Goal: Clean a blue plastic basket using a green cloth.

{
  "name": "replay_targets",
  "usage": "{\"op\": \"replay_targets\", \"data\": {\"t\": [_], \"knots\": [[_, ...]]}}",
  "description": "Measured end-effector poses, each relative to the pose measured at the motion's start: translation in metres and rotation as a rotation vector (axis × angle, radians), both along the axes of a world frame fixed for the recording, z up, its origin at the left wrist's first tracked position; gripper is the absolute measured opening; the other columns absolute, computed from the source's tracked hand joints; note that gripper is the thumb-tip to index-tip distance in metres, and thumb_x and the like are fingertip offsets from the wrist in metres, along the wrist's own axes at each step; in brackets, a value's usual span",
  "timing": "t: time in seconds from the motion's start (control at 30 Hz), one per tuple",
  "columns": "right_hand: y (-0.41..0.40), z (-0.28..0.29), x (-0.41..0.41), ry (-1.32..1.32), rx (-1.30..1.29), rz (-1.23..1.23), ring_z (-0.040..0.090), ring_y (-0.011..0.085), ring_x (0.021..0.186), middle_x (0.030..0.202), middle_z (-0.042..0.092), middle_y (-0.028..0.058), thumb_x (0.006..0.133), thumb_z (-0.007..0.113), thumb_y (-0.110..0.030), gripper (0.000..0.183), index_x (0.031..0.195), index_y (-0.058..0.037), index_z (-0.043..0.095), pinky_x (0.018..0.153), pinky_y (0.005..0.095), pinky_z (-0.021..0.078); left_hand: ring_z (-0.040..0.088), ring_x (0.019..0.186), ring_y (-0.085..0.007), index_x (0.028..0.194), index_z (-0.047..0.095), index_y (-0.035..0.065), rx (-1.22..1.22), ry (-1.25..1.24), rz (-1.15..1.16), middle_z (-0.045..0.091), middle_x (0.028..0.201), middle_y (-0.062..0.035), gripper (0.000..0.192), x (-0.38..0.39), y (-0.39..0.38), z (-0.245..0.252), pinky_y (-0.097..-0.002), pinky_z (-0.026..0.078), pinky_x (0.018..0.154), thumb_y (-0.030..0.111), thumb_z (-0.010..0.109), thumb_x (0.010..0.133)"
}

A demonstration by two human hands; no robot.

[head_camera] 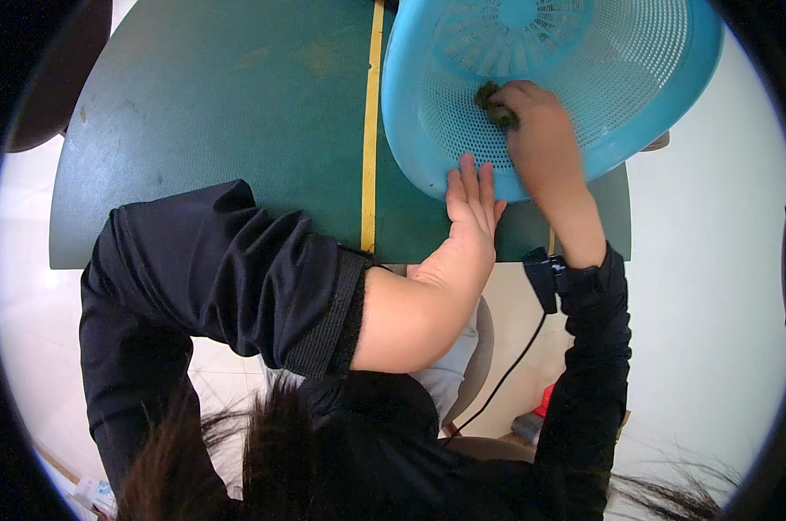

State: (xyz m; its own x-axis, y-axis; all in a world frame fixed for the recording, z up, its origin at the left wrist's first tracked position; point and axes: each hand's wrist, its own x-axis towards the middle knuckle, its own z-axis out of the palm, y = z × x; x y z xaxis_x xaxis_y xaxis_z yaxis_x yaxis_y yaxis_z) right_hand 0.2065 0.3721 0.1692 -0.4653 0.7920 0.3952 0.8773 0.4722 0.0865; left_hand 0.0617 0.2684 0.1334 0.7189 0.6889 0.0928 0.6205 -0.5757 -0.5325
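Note:
A light blue perforated plastic basket (416, 153) leans on its side on the green table, its mouth turned towards me. My left hand (472, 198) holds its near rim, with the fingers stretched over the edge and the wrist bent sharply. Inside the basket, my right hand (541, 130) grips a small, crumpled dark green scrubber or cloth (497, 111) against the mesh wall. Part of that piece is hidden under my fingers.
The green tabletop (236, 124) carries a yellow strip (369, 130) running away from me. A black device (541, 277) with a cable (510, 371) is strapped at my right wrist. A dark chair (61, 71) stands beyond the table's left side.

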Motion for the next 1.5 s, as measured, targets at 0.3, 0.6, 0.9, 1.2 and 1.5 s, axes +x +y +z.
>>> {"op": "replay_targets", "data": {"t": [0.3,0.6,0.9,1.2,1.5], "knots": [[-0.010,-0.001,0.008,0.045,-0.151,-0.020,0.057,0.0369,0.092,0.099,0.062,0.0153,0.076,0.046,-0.002,0.034,0.106,-0.0066,0.061,0.081,0.0417,0.0476,0.037,0.124,-0.0457,0.139,0.035,0.0093,0.015,-0.113,0.028,0.032,0.142,-0.0223,0.051,0.005,0.004,-0.020,-0.0555,0.032,0.097,0.024,0.032,0.090],[-0.030,0.012,-0.007,0.281,-0.256,0.060,0.059,0.0343,0.090,0.094,0.064,0.0141,0.062,0.054,0.009,0.038,0.094,-0.0071,0.066,0.083,0.0381,0.0468,0.039,0.123,-0.0452,0.141,0.031,0.0088,0.042,-0.031,0.005,0.036,0.140,-0.0213,0.054,0.002,0.006,-0.020,-0.0546,0.034,0.095,0.024,0.033,0.090],[-0.054,-0.002,0.000,0.244,-0.133,-0.044,0.054,0.0338,0.097,0.093,0.064,0.0133,0.063,0.053,0.008,0.037,0.093,-0.0068,0.067,0.086,0.0403,0.0440,0.038,0.123,-0.0427,0.139,0.037,0.0110,0.036,-0.016,-0.029,0.035,0.141,-0.0201,0.051,-0.002,0.006,0.003,-0.0521,0.029,0.100,0.026,0.034,0.090],[-0.057,0.012,0.054,0.045,0.203,-0.320,0.059,0.0344,0.086,0.089,0.066,0.0127,0.062,0.056,0.005,0.035,0.093,-0.0082,0.068,0.081,0.0410,0.0454,0.039,0.122,-0.0427,0.136,0.041,0.0098,0.088,0.016,-0.099,0.037,0.140,-0.0200,0.051,-0.008,0.008,0.014,-0.0507,0.027,0.101,0.025,0.038,0.088],[-0.059,0.011,0.013,0.295,0.079,-0.111,0.057,0.0305,0.093,0.094,0.065,0.0100,0.067,0.052,0.004,0.035,0.096,-0.0105,0.066,0.084,0.0388,0.0457,0.041,0.120,-0.0409,0.132,0.047,0.0119,0.045,-0.065,-0.085,0.040,0.136,-0.0221,0.046,-0.018,0.007,0.001,-0.0493,0.034,0.096,0.022,0.038,0.088]]}}
